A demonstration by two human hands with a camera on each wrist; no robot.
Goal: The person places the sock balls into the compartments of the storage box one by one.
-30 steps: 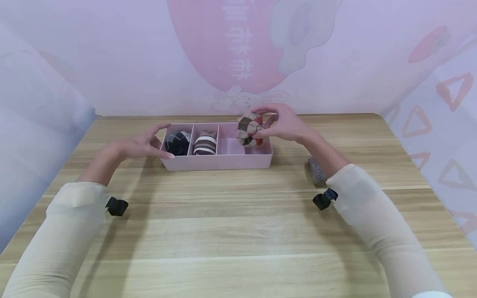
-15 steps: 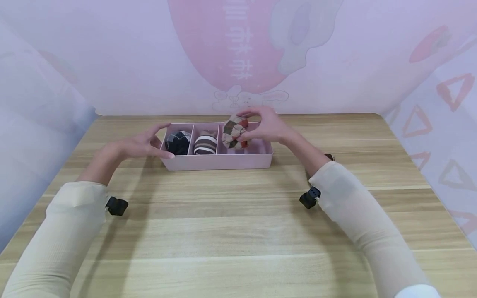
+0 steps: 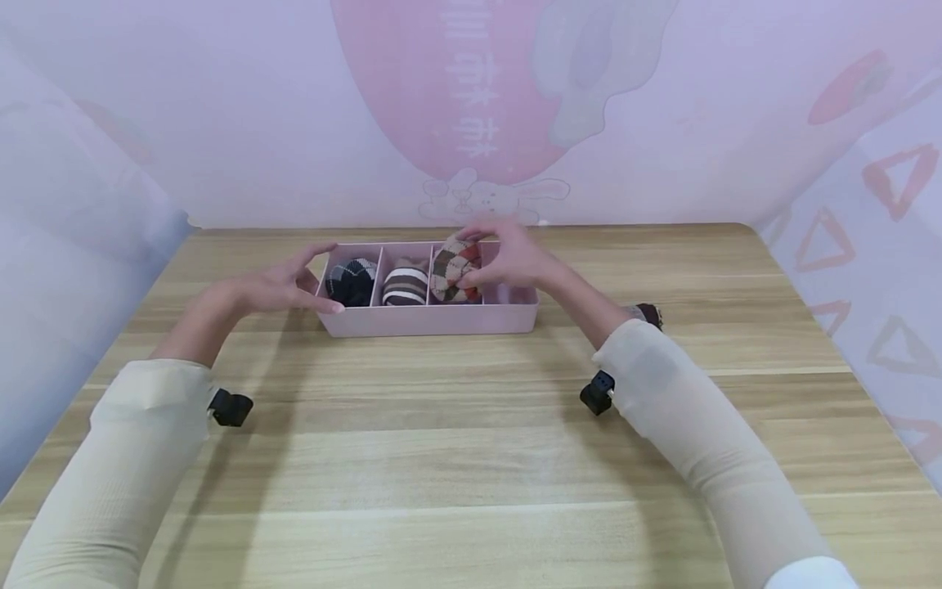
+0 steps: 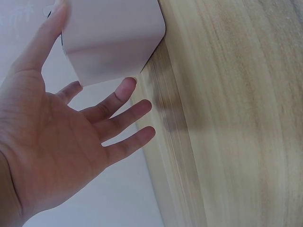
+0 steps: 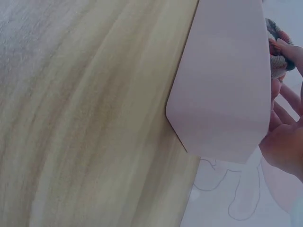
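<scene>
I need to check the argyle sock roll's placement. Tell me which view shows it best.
The head view: the argyle sock roll shows whole in the right hand, in the pink divided box. The right wrist view catches only a sliver behind the box wall; the left wrist view shows none.

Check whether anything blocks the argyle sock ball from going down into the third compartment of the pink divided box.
Nothing visible does. The right hand holds the brown-and-red argyle sock ball at the third compartment of the pink plastic box; the neighbouring socks sit behind dividers.

Bare table [image 3: 456, 442] before the pink box [image 3: 434, 321]
</scene>
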